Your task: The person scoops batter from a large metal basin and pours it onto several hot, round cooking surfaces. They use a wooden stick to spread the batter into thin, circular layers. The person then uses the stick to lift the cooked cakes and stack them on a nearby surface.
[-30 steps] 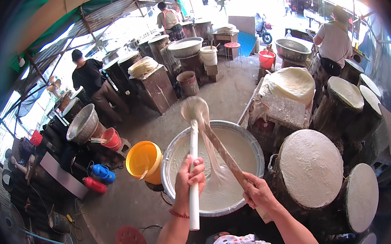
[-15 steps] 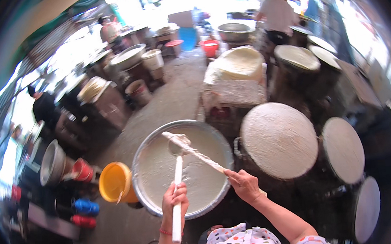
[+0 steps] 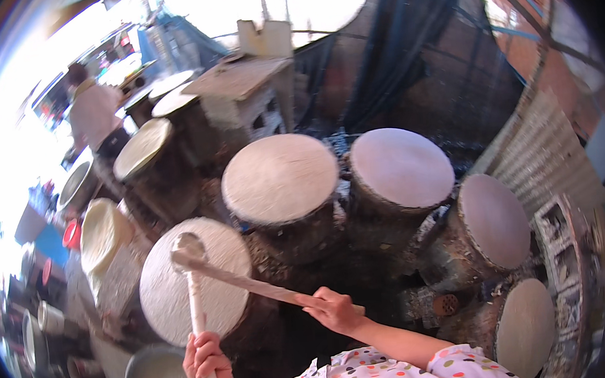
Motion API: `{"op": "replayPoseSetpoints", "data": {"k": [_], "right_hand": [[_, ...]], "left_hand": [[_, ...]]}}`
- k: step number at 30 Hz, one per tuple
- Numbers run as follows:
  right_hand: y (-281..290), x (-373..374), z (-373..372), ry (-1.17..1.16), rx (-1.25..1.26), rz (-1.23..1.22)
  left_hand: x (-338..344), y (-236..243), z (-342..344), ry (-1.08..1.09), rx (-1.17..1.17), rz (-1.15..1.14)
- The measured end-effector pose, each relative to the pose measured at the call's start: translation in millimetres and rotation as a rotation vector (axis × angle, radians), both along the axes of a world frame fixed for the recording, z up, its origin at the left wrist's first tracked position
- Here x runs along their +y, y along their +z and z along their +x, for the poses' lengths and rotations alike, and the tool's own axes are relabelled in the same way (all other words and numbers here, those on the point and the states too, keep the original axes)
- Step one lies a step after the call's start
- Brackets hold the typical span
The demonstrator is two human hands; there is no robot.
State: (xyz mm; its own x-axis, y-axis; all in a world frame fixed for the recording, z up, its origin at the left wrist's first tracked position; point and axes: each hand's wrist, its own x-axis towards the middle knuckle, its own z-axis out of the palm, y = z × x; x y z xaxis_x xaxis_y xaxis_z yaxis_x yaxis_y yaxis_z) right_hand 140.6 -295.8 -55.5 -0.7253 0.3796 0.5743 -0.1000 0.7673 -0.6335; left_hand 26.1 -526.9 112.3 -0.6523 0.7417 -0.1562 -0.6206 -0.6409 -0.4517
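My left hand (image 3: 208, 359) is closed around the white handle of a ladle (image 3: 197, 306), whose bowl is over a round, pale, drum-like top (image 3: 165, 302). My right hand (image 3: 333, 311) grips a long wooden stick (image 3: 253, 285) coated in something pale. The stick's far end crosses over the ladle's bowl and touches or overlaps it. What the bowl holds is mostly hidden. To the lower left, beside my left hand, stands a large metal basin (image 3: 130, 377) of creamy liquid.
Several more round-topped drums, among them a cream one (image 3: 280, 176) and a greyish one (image 3: 401, 167), curve around to the right. A pale bundle (image 3: 103, 235) sits on a stand at left. Farther off, a person (image 3: 94, 110) stands beside a board-topped table (image 3: 235, 76).
My view has turned right. The ladle and stick have moved together from above the basin to above the round top beside it. Both hands keep their hold.
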Motion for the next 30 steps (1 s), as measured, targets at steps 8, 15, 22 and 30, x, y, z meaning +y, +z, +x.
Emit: {"op": "replayPoseSetpoints", "data": {"k": [8,15,22,30], "right_hand": [[-42.7,136.4,212.0,-0.663,-0.126,-0.139],[5.1,235.0,216.6,-0.909,0.263,-1.202],[-17.0,280.5,217.5,-1.157,-0.002,-0.388],[-19.9,274.6,189.8,-1.186,-0.258,-0.448]], "left_hand": [[283.9,10.9,40.8,-0.673,-0.167,0.196],[496.7,-42.8,97.6,-1.104,0.233,0.069],[574.9,-100.6,143.7,-0.86,1.554,-0.832],[608.1,-151.0,93.6,-0.067,2.531,-0.996]]}}
